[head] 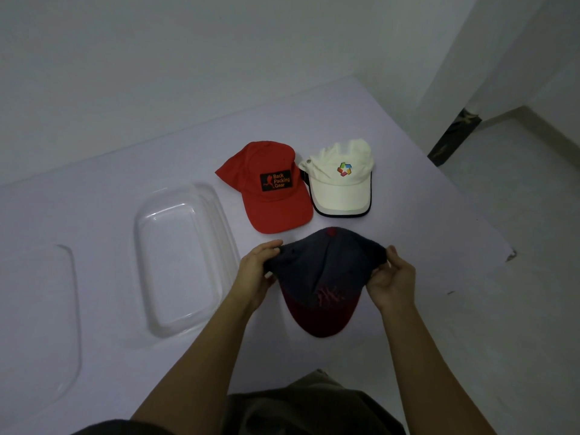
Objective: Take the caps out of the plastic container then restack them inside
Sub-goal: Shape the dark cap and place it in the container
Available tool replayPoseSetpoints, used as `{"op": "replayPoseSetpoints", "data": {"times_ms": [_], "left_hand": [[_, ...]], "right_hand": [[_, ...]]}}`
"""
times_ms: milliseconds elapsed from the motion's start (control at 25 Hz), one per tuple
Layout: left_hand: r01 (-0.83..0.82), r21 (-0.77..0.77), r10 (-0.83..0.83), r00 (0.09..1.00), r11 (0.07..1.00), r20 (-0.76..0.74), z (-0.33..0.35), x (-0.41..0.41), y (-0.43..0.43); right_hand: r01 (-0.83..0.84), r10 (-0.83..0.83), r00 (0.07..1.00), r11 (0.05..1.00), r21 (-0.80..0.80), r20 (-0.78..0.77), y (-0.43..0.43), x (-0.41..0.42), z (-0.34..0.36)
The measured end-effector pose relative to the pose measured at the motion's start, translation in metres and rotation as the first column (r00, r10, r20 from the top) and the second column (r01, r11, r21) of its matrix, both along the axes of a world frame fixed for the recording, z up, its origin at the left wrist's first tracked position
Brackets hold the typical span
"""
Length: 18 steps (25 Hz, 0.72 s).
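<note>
A navy cap with a dark red brim (323,277) is in the middle, brim toward me. My left hand (255,274) pinches its left side and my right hand (390,279) pinches its right side. Beyond it a red cap with a black patch (270,189) lies on the pale table. A white cap with a coloured logo (340,183) lies right beside the red one. The clear plastic container (150,221) stands to the left with nothing in it.
A clear plastic lid (67,309) lies flat at the far left. The table's right edge (489,221) drops to a white floor, where a dark post (452,136) stands. A white wall rises behind the table.
</note>
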<state>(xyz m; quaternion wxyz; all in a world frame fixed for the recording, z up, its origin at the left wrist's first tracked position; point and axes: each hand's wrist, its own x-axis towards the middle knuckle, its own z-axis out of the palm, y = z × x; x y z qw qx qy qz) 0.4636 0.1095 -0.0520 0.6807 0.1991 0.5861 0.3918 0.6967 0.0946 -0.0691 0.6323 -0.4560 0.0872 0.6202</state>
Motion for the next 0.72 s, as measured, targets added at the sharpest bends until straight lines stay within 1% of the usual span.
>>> {"op": "replayPoseSetpoints", "data": {"times_ms": [120, 240, 280, 360, 440, 480, 520, 600, 680, 720], "left_hand": [[0.212, 0.062, -0.200, 0.967, 0.975, -0.157, 0.006, -0.005, 0.001], [0.381, 0.108, -0.332, 0.889, 0.918, -0.316, 0.006, -0.015, 0.006], [0.434, 0.100, -0.370, 0.850, 0.895, -0.375, 0.006, -0.017, 0.007], [0.489, 0.056, -0.411, 0.785, 0.871, -0.465, 0.006, -0.020, 0.007], [0.510, 0.029, -0.410, 0.722, 0.859, -0.557, 0.007, -0.018, 0.006], [0.526, 0.016, -0.410, 0.681, 0.850, -0.607, 0.008, -0.016, 0.005], [0.542, 0.022, -0.411, 0.662, 0.840, -0.627, 0.008, -0.015, 0.005], [0.559, 0.039, -0.431, 0.680, 0.828, -0.592, 0.007, -0.017, 0.004], [0.604, 0.016, -0.511, 0.688, 0.797, -0.516, 0.007, -0.024, 0.006], [0.649, -0.009, -0.565, 0.655, 0.761, -0.501, 0.005, -0.028, 0.007]], "right_hand": [[-0.063, 0.061, 0.995, 0.997, 0.037, 0.076, 0.002, -0.003, 0.006], [-0.094, 0.090, 0.993, 0.994, 0.048, 0.075, 0.004, -0.001, 0.008], [-0.079, 0.077, 0.996, 0.996, 0.045, 0.055, 0.004, -0.001, 0.008], [0.003, -0.001, 1.000, 0.999, 0.048, -0.029, 0.004, 0.000, 0.006], [0.099, -0.091, 0.988, 0.994, 0.054, -0.125, 0.004, -0.001, 0.002], [0.128, -0.118, 0.982, 0.990, 0.058, -0.149, 0.003, -0.003, 0.002], [0.142, -0.131, 0.979, 0.988, 0.061, -0.156, 0.003, -0.005, 0.001], [0.140, -0.130, 0.982, 0.988, 0.069, -0.139, 0.003, -0.008, 0.001], [0.141, -0.130, 0.981, 0.987, 0.073, -0.141, 0.005, -0.007, 0.000], [0.135, -0.124, 0.983, 0.988, 0.073, -0.138, 0.006, -0.006, 0.000]]}}
